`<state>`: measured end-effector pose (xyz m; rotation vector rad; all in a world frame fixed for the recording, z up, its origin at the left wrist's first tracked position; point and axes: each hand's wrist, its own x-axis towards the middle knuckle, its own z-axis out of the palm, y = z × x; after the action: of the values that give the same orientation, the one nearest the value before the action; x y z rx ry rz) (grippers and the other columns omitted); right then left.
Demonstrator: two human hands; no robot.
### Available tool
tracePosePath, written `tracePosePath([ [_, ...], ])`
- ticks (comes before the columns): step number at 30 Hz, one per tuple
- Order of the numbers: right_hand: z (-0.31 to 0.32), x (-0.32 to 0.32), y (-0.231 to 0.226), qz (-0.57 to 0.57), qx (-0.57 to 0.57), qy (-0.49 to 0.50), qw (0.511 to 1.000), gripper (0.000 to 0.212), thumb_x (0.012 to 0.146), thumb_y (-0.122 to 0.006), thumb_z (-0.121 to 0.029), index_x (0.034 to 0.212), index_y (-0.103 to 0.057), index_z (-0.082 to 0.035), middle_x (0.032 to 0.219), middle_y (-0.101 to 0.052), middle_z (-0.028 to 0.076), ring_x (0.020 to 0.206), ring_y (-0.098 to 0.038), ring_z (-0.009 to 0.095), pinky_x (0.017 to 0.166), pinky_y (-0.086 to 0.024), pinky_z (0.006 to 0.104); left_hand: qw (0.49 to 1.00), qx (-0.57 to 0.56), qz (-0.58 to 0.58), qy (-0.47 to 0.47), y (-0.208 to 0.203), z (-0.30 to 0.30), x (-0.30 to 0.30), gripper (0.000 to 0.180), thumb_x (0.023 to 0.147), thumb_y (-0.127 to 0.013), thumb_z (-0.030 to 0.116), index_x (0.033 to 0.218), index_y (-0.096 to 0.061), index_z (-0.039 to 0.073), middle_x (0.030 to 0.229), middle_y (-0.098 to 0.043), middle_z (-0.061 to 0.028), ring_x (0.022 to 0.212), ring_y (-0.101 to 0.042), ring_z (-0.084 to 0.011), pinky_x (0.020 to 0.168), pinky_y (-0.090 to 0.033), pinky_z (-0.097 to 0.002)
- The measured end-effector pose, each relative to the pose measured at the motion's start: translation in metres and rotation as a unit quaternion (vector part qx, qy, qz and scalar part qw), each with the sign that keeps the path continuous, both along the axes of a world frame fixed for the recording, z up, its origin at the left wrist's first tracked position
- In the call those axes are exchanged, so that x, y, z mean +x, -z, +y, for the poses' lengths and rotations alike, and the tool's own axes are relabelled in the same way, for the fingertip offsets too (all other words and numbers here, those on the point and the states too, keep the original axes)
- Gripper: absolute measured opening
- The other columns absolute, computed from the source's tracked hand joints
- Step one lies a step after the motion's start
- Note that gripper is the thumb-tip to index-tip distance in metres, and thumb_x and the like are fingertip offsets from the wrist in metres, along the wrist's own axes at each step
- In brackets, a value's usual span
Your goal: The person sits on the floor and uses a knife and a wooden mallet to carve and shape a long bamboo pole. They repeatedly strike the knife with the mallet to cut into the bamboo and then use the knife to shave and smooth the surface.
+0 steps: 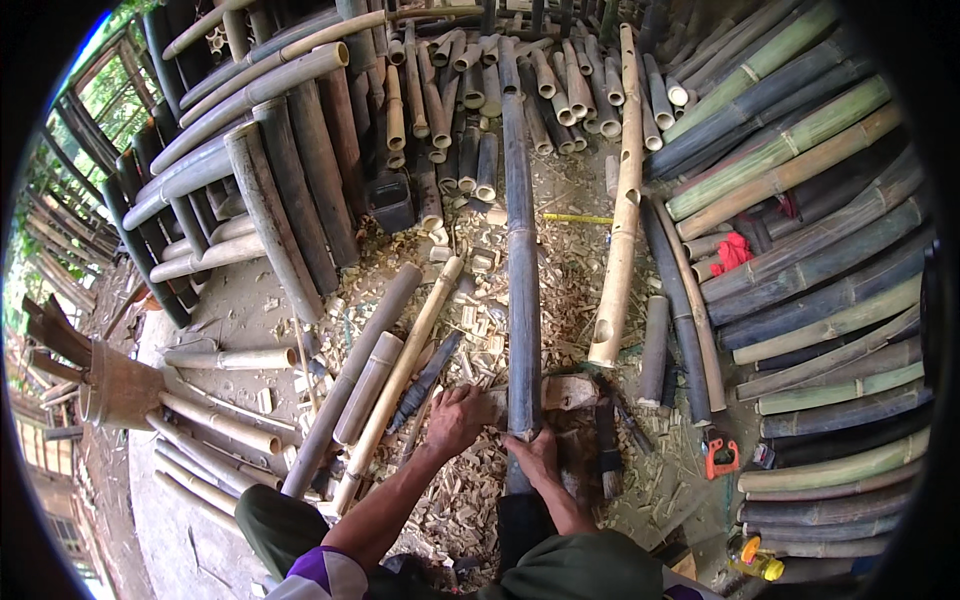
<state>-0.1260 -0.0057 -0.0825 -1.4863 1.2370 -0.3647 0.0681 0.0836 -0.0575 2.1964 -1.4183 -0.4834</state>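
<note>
A long dark bamboo pole [521, 270] runs away from me down the middle, its near end resting on a wooden chopping block [570, 392]. My right hand [535, 460] grips the pole's near end from below. My left hand [457, 418] lies palm down, fingers spread, on the wood chips just left of the pole, next to a dark split bamboo piece [425, 380]. A dark-handled chopping blade [608, 450] lies to the right of my right hand.
Stacks of bamboo poles [800, 200] ring the ground on the right, back and left [270, 190]. A pale yellow pole [622, 210] lies right of the dark one. Loose poles [390, 370] lie at left. An orange-handled saw [718, 455] and a red cloth [733, 250] are at right.
</note>
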Motion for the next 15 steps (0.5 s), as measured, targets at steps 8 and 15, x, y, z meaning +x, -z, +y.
tracePosePath([
  [8,0.012,0.009,0.006,0.023,-0.063,0.008,0.998,0.065,0.071,-0.087,-0.024,0.124,-0.062,0.006,0.105,-0.074,0.025,0.099,-0.074,0.038,0.087,-0.057,0.0447,0.99,0.115,-0.074,-0.042,0.01,-0.014,-0.006,0.066,0.074,-0.082,0.024,0.132,-0.053,0.01,0.129,-0.06,-0.0156,0.127,-0.056,-0.0353,0.108,-0.035,-0.0605],
  [15,-0.007,0.003,-0.006,0.033,-0.008,-0.006,0.999,0.064,0.068,-0.087,-0.03,0.116,-0.064,0.006,0.101,-0.074,0.026,0.096,-0.074,0.041,0.085,-0.058,0.0474,0.992,0.091,-0.076,0.039,0.008,-0.019,0.002,0.061,0.077,-0.074,0.01,0.135,-0.053,0.01,0.134,-0.062,-0.0125,0.13,-0.056,-0.0297,0.103,-0.037,-0.0534],
])
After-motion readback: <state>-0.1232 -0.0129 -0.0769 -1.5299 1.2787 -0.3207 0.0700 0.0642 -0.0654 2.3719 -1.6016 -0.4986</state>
